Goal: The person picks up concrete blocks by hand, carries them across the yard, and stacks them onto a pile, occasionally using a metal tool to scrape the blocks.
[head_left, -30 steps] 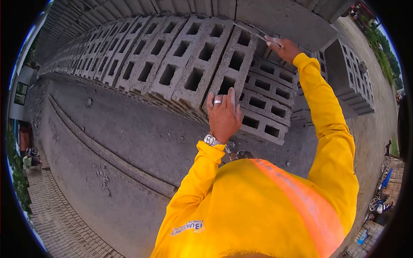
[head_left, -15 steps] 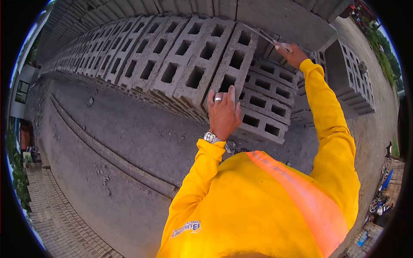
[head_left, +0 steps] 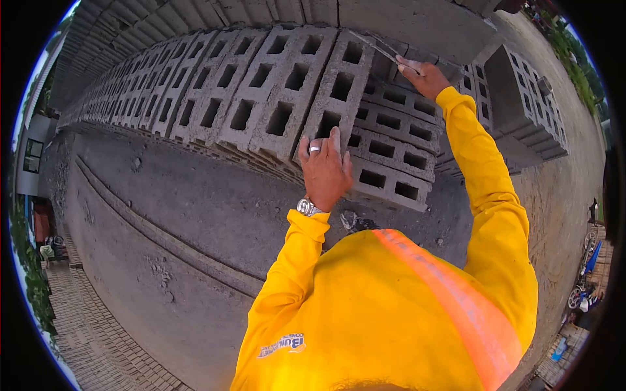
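My left hand [head_left: 326,171], with a ring and a wristwatch, is closed on the near end of a hollow concrete block [head_left: 334,107]. Its fingertips lie on the upper face beside the nearest hole, with the thumb to the right. This block is at the right end of a long row of similar blocks [head_left: 261,98]. Near its far end, my right hand [head_left: 425,77] grips a long, thin grey tool [head_left: 373,44], whose exact kind I cannot make out. The tool's tip reaches left over the block's far end.
Right of the held block, a lower stack of hollow blocks [head_left: 391,159] stands close by. Another block stack [head_left: 531,104] is farther right. A grey wall of blocks [head_left: 163,23] runs behind the row. Dusty ground [head_left: 189,195] with a narrow ridge [head_left: 163,234] lies at left.
The view has shifted a little, so the blocks and both hands appear farther left. My left hand stays on the block end, and my right hand keeps the thin tool at the far end.
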A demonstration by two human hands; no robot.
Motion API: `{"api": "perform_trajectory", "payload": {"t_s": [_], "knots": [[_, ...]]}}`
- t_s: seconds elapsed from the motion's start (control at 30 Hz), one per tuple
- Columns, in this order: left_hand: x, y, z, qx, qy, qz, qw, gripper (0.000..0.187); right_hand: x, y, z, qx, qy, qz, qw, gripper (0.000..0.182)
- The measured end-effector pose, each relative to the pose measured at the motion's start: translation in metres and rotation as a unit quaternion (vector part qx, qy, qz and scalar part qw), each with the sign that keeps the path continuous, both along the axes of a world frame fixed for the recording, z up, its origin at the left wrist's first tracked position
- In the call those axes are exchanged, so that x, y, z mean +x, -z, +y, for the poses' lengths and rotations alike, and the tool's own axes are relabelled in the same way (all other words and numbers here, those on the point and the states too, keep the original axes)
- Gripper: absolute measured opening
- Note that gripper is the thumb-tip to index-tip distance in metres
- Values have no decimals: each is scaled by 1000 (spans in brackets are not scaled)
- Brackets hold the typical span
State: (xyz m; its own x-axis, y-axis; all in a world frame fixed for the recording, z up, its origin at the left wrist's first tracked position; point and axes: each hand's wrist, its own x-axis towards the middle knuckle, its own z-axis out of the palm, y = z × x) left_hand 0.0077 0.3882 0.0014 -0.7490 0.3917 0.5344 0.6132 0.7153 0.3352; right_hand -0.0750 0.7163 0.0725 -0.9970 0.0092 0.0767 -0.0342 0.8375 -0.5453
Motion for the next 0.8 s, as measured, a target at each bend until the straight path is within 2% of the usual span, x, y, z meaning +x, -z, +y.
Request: {"api": "perform_trajectory", "payload": {"t_s": [0.07, 0.2, 0.3, 0.37, 0.47, 0.5, 0.6, 0.7, 0.8], "knots": [[9, 2, -3, -21, -2, -12, 1000, 58, 2, 7, 1, 9, 30, -12, 999, 51], [1, -4, 2, -21, -7, -10, 1000, 59, 51, 14, -12, -76, 44, 77, 993, 50], [1, -1, 4, -25, -8, -7, 1000, 59, 86, 38, -6, -119, 93, 12, 988, 50], [0, -1, 6, -29, -15, 2, 999, 58, 96, 60, 6, -177, 137, -80, 971, 50], [-1, -1, 8, -41, -19, -4, 999, 58, 93, 100, 4, -406, 215, -113, 881, 49], [-2, 0, 8, -46, -20, -1, 999, 58, 85, 106, -6, -437, 271, -122, 849, 49], [-2, 1, 11, -44, -24, 0, 999, 58, 60, 137, -13, -508, 224, -182, 811, 43], [-2, 0, 14, -57, -31, -9, 998, 58, 49, 138, -11, -532, 280, -156, 783, 38], [-1, 0, 12, -68, -34, -10, 997, 58, 40, 147, 32, -493, 284, -140, 810, 36]]}}
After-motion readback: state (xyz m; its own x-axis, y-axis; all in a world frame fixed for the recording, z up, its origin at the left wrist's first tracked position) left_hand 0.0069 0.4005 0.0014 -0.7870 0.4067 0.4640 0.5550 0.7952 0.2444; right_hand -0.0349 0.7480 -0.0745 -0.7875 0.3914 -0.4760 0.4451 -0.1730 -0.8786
